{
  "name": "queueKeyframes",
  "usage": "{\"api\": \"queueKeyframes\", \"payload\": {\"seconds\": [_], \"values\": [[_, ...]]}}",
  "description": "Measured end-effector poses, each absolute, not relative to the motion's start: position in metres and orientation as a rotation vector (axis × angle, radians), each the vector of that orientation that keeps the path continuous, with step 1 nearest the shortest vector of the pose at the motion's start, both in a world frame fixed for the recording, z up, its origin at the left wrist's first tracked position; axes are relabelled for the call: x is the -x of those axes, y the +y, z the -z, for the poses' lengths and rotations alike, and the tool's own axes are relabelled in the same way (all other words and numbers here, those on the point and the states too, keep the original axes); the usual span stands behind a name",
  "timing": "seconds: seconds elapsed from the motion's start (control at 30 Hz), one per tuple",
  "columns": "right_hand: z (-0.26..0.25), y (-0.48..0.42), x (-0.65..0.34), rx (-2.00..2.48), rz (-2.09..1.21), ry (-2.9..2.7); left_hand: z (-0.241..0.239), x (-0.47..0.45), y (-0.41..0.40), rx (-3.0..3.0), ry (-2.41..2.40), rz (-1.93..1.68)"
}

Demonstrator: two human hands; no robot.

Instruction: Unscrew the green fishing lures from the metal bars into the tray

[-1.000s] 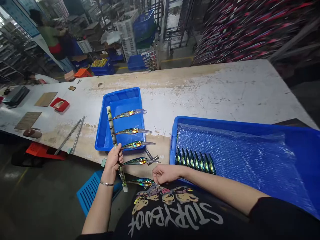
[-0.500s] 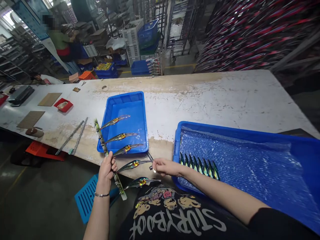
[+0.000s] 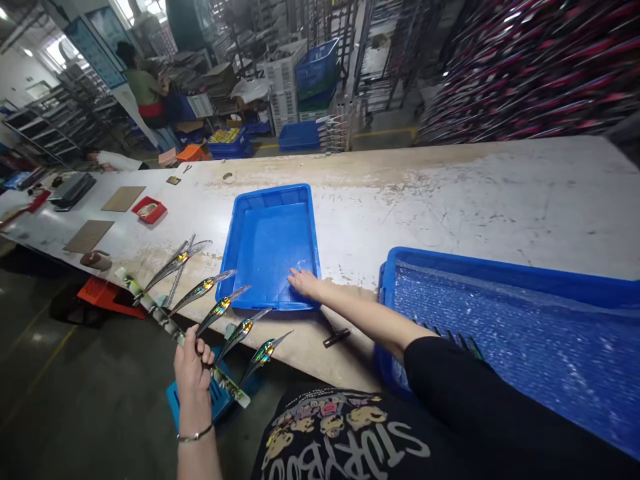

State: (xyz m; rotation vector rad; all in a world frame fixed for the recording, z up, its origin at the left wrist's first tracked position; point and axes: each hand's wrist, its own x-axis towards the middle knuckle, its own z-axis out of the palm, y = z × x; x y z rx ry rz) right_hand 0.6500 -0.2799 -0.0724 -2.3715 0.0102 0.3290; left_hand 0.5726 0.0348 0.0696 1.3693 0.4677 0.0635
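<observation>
Your left hand [image 3: 193,363] is clamped round the clip strip [image 3: 155,310], fingers wrapped tight. It hangs out over the floor just off the table [image 3: 450,193] edge, tilted, with five shiny lures [image 3: 223,308] fanning up from it. All five look clipped on, so by my read none of this strip is unloaded yet.

Your right hand [image 3: 304,283] is out at the small blue tray [image 3: 270,193] — fingers stretched flat and close together on its near right corner, gripping nothing I can see. The tray shows nothing in it.

To your right, the big blue bin [image 3: 500,267] is lined with bubble wrap [image 3: 525,333], and a short row of packed lures [image 3: 450,335] peeks past your sleeve — most of the lining is bare, so plenty looks left to fill. A small black tool [image 3: 336,338] lies near the table edge.
</observation>
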Motion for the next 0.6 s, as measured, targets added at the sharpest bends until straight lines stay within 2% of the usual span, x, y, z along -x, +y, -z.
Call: {"api": "queueKeyframes", "payload": {"seconds": [0.23,0.4,0.6], "values": [[0.079,-0.287,-0.578,2.435,-0.221,0.145,-0.103,-0.587,0.064,-1.423,0.374,-0.046],[0.104,-0.283,-0.496,2.369,-0.31,0.214,-0.13,-0.601,0.07,-1.631,0.276,-0.14],[0.14,-0.266,-0.484,2.257,-0.205,0.308,-0.147,-0.627,0.063,-1.717,0.041,0.004]]}}
